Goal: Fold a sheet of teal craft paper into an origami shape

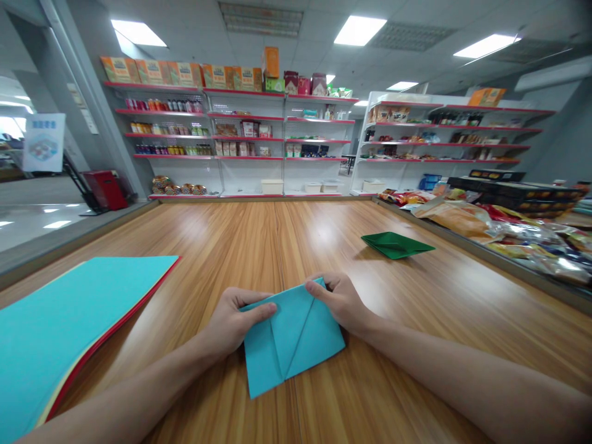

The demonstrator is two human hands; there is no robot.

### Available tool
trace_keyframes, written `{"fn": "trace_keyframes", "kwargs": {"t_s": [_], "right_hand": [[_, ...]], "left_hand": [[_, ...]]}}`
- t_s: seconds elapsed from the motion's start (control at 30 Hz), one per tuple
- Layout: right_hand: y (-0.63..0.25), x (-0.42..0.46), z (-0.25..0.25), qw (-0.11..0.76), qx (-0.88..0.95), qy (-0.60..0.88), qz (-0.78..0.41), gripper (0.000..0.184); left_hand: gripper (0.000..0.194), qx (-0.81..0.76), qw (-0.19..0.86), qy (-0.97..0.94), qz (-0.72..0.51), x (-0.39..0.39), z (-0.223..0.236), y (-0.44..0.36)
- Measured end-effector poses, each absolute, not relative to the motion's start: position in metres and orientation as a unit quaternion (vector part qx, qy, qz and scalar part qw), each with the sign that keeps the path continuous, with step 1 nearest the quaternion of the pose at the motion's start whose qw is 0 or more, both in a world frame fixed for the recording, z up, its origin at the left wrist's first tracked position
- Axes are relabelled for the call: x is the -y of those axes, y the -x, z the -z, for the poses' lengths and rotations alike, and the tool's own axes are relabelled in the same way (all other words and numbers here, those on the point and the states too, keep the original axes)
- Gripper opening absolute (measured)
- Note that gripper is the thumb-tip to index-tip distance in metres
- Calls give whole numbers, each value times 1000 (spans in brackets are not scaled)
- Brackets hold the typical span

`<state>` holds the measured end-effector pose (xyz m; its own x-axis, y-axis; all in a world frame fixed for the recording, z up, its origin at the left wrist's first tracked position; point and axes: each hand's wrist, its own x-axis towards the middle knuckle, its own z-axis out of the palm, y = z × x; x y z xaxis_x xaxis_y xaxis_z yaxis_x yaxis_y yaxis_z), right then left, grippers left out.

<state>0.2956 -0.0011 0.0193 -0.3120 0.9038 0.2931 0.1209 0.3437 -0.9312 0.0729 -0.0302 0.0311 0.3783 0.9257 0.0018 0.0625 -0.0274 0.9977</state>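
Note:
A folded sheet of light blue paper (pixel 293 339) is held tilted above the wooden table, its slanting creases and overlapping flaps facing me. My left hand (pixel 238 317) pinches its upper left edge, thumb in front and fingers behind. At the upper right corner, my right hand (pixel 340 299) grips it the same way, with the thumb pressed on the front. The fingers behind the paper are partly hidden. Beyond my right hand lies a folded green paper piece (pixel 398 245), shaped like a shallow pointed boat.
A stack of large coloured sheets (pixel 92 308), light blue on top with red and cream edges, lies at the left. Bagged snacks (pixel 462 219) and dark boxes (pixel 513 191) crowd beyond the right table rim. Stocked shelves (pixel 245 117) stand behind the wooden table (pixel 240 240).

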Motion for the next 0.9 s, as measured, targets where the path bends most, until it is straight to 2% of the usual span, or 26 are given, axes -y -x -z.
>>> {"fn": "trace_keyframes", "kwargs": {"t_s": [0.2, 0.4, 0.6, 0.9], "right_hand": [[-294, -1, -16, 482, 647, 389, -445, 58], [-294, -3, -15, 475, 662, 400, -419, 60], [-295, -4, -12, 406, 634, 386, -533, 62], [-296, -4, -11, 410, 611, 352, -578, 63]], "left_hand": [[32, -409, 549, -634, -361, 30, -30, -72], [34, -430, 500, -656, -367, 28, -29, -74], [34, -411, 541, -630, -376, 30, -31, -71], [32, -403, 569, -605, -384, 30, -31, -72]]}}
